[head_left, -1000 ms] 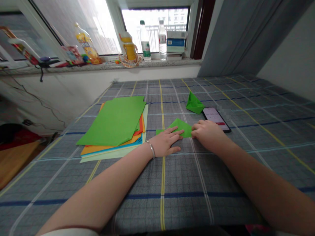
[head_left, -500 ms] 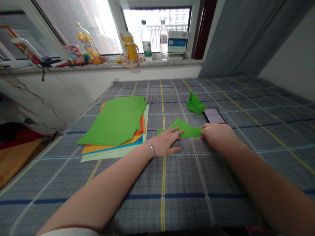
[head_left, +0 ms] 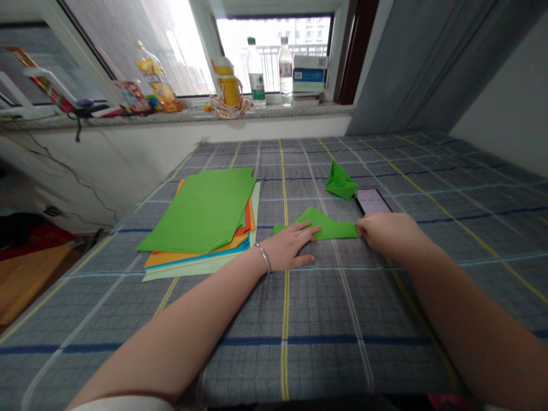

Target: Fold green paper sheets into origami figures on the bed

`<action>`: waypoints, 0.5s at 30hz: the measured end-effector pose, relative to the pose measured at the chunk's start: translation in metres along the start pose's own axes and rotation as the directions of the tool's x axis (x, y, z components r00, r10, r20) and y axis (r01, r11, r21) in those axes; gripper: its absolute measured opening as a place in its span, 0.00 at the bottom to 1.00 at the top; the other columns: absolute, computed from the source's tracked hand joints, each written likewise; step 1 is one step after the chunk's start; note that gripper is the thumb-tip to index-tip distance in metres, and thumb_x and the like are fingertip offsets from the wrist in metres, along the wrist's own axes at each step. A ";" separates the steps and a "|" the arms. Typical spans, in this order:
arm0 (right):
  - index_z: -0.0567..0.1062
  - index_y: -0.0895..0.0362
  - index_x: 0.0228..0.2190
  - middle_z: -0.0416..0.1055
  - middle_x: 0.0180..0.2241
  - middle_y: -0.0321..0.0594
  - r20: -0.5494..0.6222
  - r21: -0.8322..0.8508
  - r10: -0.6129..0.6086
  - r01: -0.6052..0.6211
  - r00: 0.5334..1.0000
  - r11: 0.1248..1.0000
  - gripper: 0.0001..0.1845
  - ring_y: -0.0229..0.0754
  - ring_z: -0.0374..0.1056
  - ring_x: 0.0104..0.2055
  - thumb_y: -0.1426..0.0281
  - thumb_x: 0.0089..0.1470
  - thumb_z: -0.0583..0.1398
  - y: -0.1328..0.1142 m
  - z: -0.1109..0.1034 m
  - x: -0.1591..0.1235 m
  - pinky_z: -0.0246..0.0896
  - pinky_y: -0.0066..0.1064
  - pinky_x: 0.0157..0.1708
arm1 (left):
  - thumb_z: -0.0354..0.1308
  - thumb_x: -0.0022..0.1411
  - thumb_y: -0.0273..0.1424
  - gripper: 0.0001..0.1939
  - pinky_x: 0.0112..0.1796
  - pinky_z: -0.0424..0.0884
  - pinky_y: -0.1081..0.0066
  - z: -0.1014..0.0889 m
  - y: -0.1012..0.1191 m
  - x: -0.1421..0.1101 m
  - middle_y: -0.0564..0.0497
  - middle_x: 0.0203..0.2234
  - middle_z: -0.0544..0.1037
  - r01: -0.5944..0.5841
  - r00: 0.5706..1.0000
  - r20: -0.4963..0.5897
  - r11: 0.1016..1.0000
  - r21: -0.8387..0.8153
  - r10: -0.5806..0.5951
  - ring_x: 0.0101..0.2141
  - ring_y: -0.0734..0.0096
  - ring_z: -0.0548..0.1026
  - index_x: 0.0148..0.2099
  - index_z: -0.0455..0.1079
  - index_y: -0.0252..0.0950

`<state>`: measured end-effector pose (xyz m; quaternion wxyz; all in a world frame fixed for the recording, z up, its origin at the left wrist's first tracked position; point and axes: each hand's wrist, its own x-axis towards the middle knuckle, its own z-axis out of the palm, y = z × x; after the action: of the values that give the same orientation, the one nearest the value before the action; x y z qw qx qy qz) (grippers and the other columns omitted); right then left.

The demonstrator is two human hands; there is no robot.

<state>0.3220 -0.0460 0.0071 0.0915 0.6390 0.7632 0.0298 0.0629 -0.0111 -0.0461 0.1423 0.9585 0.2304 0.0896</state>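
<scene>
A folded green paper (head_left: 336, 229) lies flat on the plaid cloth, with a peak at its middle and a narrow strip reaching right. Spread across its left part, my left hand (head_left: 293, 245) presses it down, fingers apart, a silver bracelet at the wrist. My right hand (head_left: 387, 231) is closed, its curled fingertips at the right end of the strip; what lies under them is hidden. Behind the strip stands a folded green paper shape (head_left: 341, 181), with a phone (head_left: 371, 201) beside it, screen lit and partly covered by my right hand.
Left of my left hand lies a stack of coloured paper (head_left: 201, 208), a green sheet on top. The plaid cloth (head_left: 317, 314) covers the surface. Bottles (head_left: 257, 77), a yellow flask (head_left: 228, 85) and boxes (head_left: 309, 74) stand on the windowsill.
My right hand has slid slightly right along the strip, baring more of its right end. My left hand and the folded paper stay in place.
</scene>
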 end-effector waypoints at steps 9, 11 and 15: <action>0.73 0.54 0.35 0.76 0.36 0.41 -0.214 0.146 -0.183 0.217 0.960 0.965 0.14 0.43 0.71 0.38 0.66 0.61 0.49 -0.042 0.015 0.007 0.54 0.30 0.30 | 0.53 0.65 0.38 0.22 0.61 0.55 0.52 -0.001 0.004 0.000 0.42 0.63 0.58 -0.041 0.999 -0.025 0.998 0.036 0.042 0.64 0.55 0.52 0.58 0.61 0.35; 0.72 0.54 0.37 0.76 0.37 0.41 -0.229 0.184 -0.185 0.229 0.956 0.956 0.12 0.43 0.70 0.39 0.63 0.60 0.52 -0.049 0.021 0.011 0.55 0.30 0.32 | 0.54 0.64 0.37 0.21 0.61 0.55 0.52 -0.002 0.003 0.001 0.42 0.63 0.58 -0.047 0.998 -0.028 0.998 0.039 0.048 0.64 0.54 0.52 0.57 0.61 0.35; 0.70 0.55 0.38 0.76 0.36 0.42 -0.222 0.215 -0.149 0.197 0.964 0.957 0.13 0.43 0.70 0.37 0.60 0.60 0.52 -0.050 0.028 0.017 0.54 0.30 0.31 | 0.54 0.64 0.36 0.15 0.61 0.56 0.55 -0.003 0.003 0.002 0.41 0.63 0.60 -0.057 0.998 -0.029 0.996 0.061 0.059 0.64 0.55 0.53 0.50 0.65 0.32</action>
<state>0.2756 -0.0402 -0.0302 -0.0610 0.5693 0.8199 -0.0038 0.0654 -0.0122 -0.0423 0.1070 0.9671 0.2073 0.1016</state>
